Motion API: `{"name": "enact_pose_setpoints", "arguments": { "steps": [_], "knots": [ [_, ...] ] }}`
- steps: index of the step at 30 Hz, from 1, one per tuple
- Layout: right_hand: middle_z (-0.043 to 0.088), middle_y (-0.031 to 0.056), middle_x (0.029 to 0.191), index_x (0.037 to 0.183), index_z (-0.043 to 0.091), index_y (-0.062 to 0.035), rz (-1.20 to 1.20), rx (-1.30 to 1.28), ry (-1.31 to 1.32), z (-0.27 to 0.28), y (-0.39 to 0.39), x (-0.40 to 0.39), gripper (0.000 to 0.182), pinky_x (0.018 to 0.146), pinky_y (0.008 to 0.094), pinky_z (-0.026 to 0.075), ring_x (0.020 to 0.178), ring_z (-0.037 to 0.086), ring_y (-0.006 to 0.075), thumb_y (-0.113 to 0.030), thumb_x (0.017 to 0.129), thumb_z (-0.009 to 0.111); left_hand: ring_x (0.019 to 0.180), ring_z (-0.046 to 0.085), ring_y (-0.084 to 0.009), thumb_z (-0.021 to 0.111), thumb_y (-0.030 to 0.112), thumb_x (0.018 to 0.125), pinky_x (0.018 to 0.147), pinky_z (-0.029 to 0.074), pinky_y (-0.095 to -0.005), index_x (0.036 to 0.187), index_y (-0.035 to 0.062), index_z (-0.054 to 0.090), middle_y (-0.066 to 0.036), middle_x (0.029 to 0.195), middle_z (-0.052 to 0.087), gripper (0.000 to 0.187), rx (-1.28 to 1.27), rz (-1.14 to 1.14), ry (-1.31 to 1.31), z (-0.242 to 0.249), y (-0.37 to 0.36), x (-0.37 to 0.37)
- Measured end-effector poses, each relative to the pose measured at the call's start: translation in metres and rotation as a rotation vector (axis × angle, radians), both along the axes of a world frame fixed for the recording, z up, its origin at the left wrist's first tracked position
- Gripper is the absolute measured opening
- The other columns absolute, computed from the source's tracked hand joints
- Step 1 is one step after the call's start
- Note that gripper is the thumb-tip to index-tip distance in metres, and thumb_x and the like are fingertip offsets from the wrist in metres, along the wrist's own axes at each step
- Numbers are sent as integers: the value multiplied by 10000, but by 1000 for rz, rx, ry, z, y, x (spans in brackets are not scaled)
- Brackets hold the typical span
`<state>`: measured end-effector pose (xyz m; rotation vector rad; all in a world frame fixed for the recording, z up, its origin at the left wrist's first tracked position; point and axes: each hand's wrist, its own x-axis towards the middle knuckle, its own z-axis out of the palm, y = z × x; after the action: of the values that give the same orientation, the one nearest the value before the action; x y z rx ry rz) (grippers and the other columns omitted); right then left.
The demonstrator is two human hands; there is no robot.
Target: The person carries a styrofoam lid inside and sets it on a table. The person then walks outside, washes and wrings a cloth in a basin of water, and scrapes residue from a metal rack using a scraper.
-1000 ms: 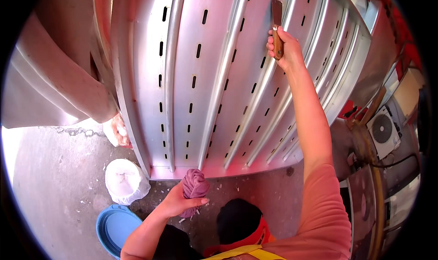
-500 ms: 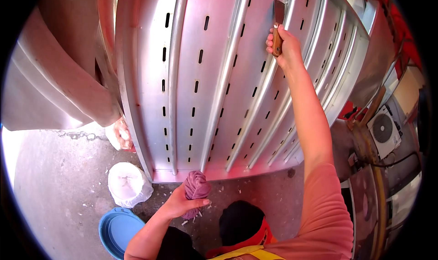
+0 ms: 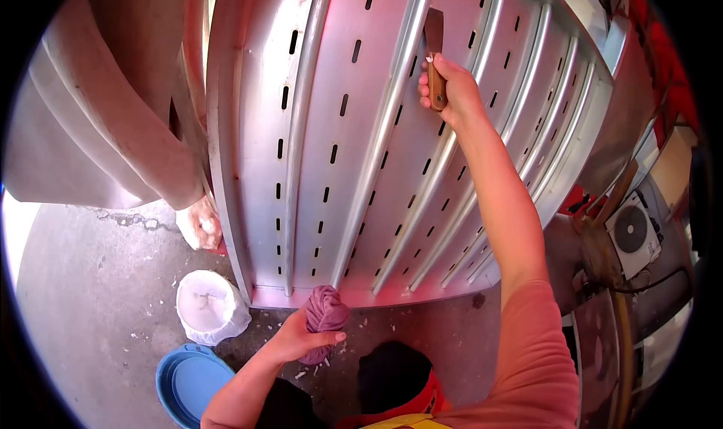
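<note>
My right hand (image 3: 452, 90) is closed around the wooden handle of a putty knife (image 3: 434, 31), its blade pointing up and lying close to or against a large metal panel (image 3: 301, 233). Tube-like ribs and rows of dark slots run along this panel. Lower down, near the panel's bottom edge, my left hand (image 3: 295, 340) grips a bunched mauve cloth (image 3: 325, 310). Fingers on the far side of the cloth are hidden.
On the concrete floor at left stand a white bucket lined with plastic (image 3: 205, 337) and a blue basin (image 3: 175, 387). A pale plastic bag (image 3: 199, 224) sits by the panel's left edge. White scraps litter the floor. An outdoor fan unit (image 3: 634, 229) is at right.
My right hand with the putty knife has shifted left and slightly down over the panel. The left hand keeps the cloth in nearly the same place. The view has tilted a little.
</note>
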<state>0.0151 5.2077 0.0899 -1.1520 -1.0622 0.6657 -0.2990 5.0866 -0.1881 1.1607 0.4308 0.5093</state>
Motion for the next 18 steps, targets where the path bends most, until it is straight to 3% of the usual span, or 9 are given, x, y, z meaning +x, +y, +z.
{"name": "enact_pose_setpoints", "arguments": {
  "steps": [4, 11, 18],
  "knots": [
    [556, 99, 722, 958, 512, 4, 55, 167, 75, 20, 10, 1, 306, 501, 319, 459, 584, 536, 188, -292, 988, 439, 973, 544, -114, 785, 103, 741, 893, 425, -282, 1180, 6, 484, -9, 1045, 580, 541, -10, -19, -14, -4, 0, 2],
    [541, 105, 722, 968, 499, 3, -5, 86, 149, -33, -30, 43, 283, 477, 333, 435, 583, 528, 194, -272, 987, 433, 948, 542, -99, 782, 106, 752, 866, 438, -271, 1166, 1, 495, -11, 1020, 582, 514, 11, 22, 17, -1, -1, -4],
    [550, 94, 720, 965, 508, -9, -34, 196, 31, -2, -22, 42, 279, 494, 315, 445, 584, 531, 179, -277, 991, 434, 937, 550, -103, 780, 113, 753, 852, 448, -272, 1165, 1, 498, -12, 1004, 588, 512, -38, -30, 59, -12, 0, 3]
  ]
}}
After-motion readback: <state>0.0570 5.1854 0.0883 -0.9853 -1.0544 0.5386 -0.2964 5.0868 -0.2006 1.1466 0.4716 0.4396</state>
